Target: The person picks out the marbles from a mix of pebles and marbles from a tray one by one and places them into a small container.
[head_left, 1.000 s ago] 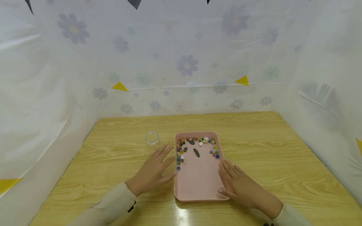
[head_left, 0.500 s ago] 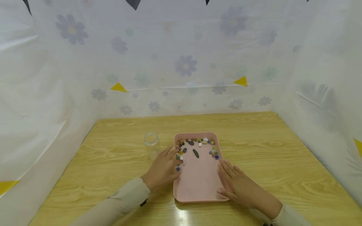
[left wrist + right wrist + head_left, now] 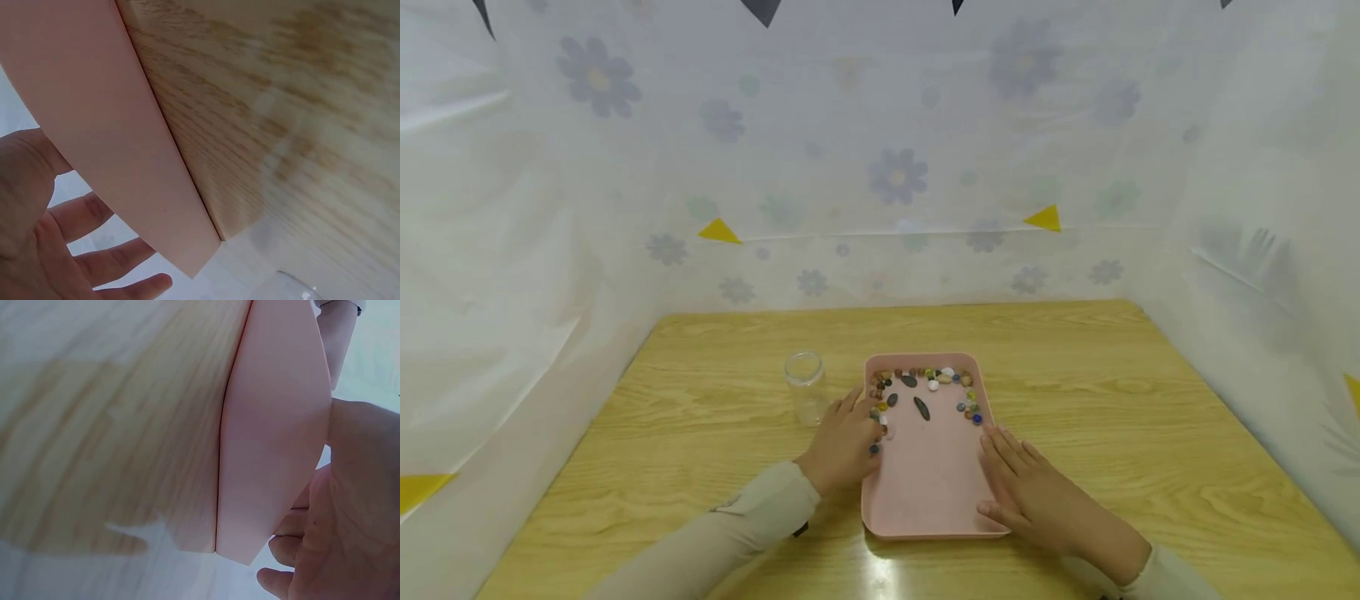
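A pink tray [image 3: 932,492] lies on the table, with several coloured marbles [image 3: 977,419] and pebbles [image 3: 922,407] along its left, far and right sides. My left hand [image 3: 842,442] reaches over the left rim. Its fingers lie among the marbles there, and a dark blue marble [image 3: 874,449] shows between finger and thumb. In the left wrist view, the tray wall [image 3: 119,137] hides the tips of some fingers, while the others are spread. My right hand [image 3: 1037,504] rests on the right rim, its fingers straight and its thumb inside the tray. It holds no marble that I can see.
A clear glass jar [image 3: 806,387] stands on the wooden table [image 3: 1075,367], left of the tray and just beyond my left hand. White flower-patterned sheets [image 3: 897,267] close off the back and both sides.
My left hand has moved right, from beside the tray to over its left rim, and its fingers have come down among the marbles. The right hand has stayed in place.
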`<action>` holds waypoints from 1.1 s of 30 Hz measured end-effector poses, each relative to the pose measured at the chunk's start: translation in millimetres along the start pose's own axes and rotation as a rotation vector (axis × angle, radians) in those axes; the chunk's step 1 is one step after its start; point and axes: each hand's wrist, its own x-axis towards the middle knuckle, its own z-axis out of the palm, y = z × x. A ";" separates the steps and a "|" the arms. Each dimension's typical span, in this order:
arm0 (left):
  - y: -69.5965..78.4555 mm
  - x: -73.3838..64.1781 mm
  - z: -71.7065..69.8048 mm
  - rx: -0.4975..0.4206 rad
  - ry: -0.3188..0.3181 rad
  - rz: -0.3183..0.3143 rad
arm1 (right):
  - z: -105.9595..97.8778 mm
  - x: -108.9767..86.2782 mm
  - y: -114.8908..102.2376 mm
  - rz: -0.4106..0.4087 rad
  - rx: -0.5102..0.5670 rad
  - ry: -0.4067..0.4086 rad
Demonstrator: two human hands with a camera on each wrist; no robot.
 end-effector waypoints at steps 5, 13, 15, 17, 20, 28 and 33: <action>2.9 2.5 2.2 0.010 -0.023 -0.062 | 0.7 -0.8 0.9 -0.006 -0.005 0.018; 6.6 6.8 2.0 0.044 -0.055 -0.114 | 4.0 -1.4 3.2 -0.013 -0.012 0.053; 7.9 7.3 2.3 0.054 -0.059 -0.122 | 4.5 -1.5 3.3 -0.013 -0.008 0.056; 8.9 7.6 3.0 0.070 -0.052 -0.120 | 4.7 -1.4 3.0 -0.014 -0.010 0.058; 9.9 7.7 5.6 0.091 -0.048 -0.123 | 3.7 -1.0 1.7 -0.004 0.007 0.051; 8.0 8.0 13.7 0.122 -0.030 -0.117 | -1.7 -0.5 -2.1 0.009 0.026 0.013; 7.7 7.4 12.7 0.108 -0.001 -0.080 | -2.5 -0.7 -2.0 0.005 0.015 0.009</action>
